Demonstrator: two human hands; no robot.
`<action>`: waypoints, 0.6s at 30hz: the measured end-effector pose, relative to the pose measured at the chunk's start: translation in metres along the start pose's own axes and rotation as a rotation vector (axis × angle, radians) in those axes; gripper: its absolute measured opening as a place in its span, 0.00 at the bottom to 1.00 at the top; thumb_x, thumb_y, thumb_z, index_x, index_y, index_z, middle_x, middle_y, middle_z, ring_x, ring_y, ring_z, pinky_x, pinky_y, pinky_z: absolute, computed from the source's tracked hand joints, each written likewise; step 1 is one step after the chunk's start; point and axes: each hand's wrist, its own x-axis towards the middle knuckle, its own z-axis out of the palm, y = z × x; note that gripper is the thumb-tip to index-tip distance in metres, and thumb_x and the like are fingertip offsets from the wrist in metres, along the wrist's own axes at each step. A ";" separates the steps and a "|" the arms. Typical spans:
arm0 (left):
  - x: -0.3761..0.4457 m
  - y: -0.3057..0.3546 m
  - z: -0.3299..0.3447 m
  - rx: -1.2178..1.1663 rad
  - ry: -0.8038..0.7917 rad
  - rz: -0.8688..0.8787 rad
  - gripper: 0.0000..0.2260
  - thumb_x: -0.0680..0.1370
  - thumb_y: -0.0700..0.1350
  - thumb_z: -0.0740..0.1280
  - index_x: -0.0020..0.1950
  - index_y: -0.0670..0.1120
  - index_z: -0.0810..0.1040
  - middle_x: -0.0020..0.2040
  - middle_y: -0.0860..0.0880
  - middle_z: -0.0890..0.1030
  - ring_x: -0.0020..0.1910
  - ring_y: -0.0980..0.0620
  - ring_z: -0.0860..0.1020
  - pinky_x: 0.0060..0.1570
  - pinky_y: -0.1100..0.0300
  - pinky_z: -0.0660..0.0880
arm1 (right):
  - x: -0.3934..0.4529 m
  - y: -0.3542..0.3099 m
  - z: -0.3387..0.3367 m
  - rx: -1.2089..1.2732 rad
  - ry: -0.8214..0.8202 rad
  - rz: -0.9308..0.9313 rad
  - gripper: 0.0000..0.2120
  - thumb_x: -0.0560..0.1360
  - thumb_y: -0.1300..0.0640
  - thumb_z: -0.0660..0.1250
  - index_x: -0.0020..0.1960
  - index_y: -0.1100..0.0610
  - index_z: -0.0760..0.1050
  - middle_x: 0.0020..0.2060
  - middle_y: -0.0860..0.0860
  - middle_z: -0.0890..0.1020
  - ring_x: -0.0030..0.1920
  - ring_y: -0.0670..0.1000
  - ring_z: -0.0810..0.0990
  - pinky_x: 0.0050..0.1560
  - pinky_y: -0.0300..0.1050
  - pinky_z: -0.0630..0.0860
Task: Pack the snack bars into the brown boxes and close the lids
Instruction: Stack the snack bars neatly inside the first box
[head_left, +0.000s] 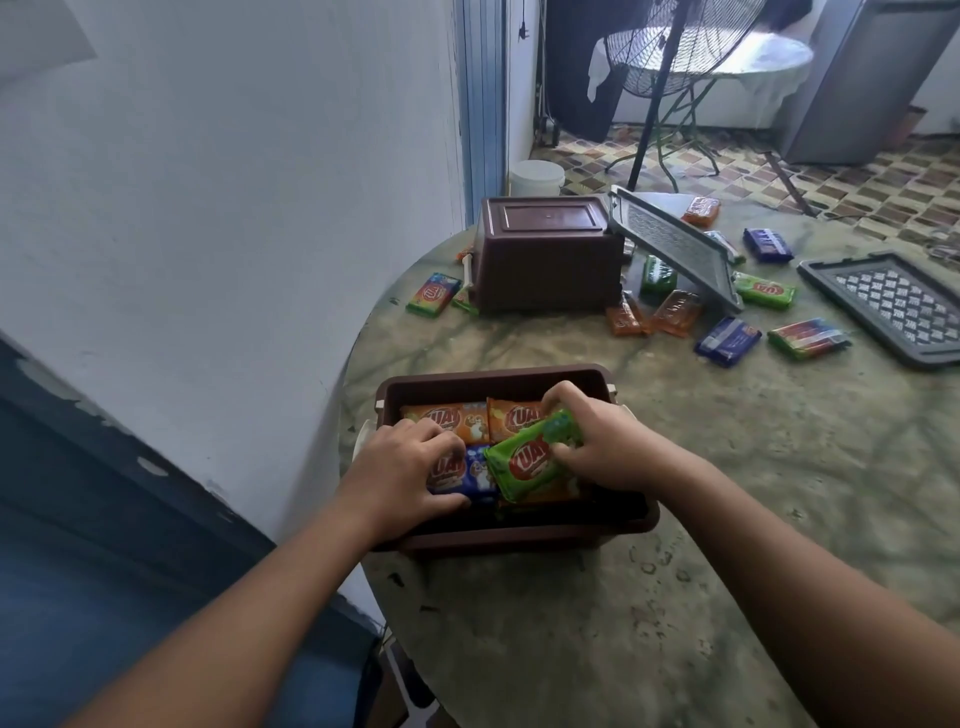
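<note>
A round, mottled green table (727, 467) fills the view. At its near left edge an open brown box (498, 382) holds snack bars. The left hand (400, 467) curls over a blue bar (475, 478), partly hiding it; the right hand (597, 441) grips a green bar (530, 462). Farther back an upturned brown box (545, 254) hides some of the loose bars beside two grey lids (675, 244).

Near brown box (514, 384): open, upright at the table's near-left edge. Two orange bars (483, 418) laid flat along its far side, a blue bar (470, 475) flat at near left, a green bar (535, 457) tilted above the right half. Second brown box (545, 254): overturned, base up, farther back. One grey lid (675, 247) propped against it, another grey lid (893, 306) flat at right. Loose bars (727, 340), green, orange and blue, scattered around both.
</note>
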 end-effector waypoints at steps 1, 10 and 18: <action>0.000 0.000 0.000 0.004 0.000 0.000 0.27 0.72 0.68 0.71 0.66 0.57 0.77 0.63 0.56 0.77 0.61 0.52 0.74 0.59 0.51 0.71 | 0.000 0.000 0.002 -0.066 -0.014 -0.032 0.25 0.77 0.49 0.72 0.69 0.42 0.65 0.59 0.48 0.74 0.56 0.49 0.79 0.44 0.34 0.78; 0.000 0.000 0.000 0.012 0.008 0.007 0.27 0.72 0.67 0.72 0.67 0.56 0.77 0.63 0.55 0.77 0.61 0.52 0.74 0.58 0.53 0.71 | -0.004 0.002 0.023 -0.462 0.074 -0.124 0.37 0.71 0.34 0.73 0.74 0.42 0.62 0.67 0.51 0.65 0.65 0.53 0.66 0.63 0.52 0.75; -0.001 -0.002 0.003 0.009 0.018 0.008 0.27 0.71 0.66 0.73 0.66 0.57 0.77 0.64 0.55 0.78 0.62 0.52 0.74 0.60 0.52 0.71 | -0.007 0.005 0.032 -0.503 0.157 -0.146 0.36 0.67 0.30 0.73 0.69 0.44 0.70 0.65 0.46 0.73 0.59 0.51 0.71 0.60 0.51 0.73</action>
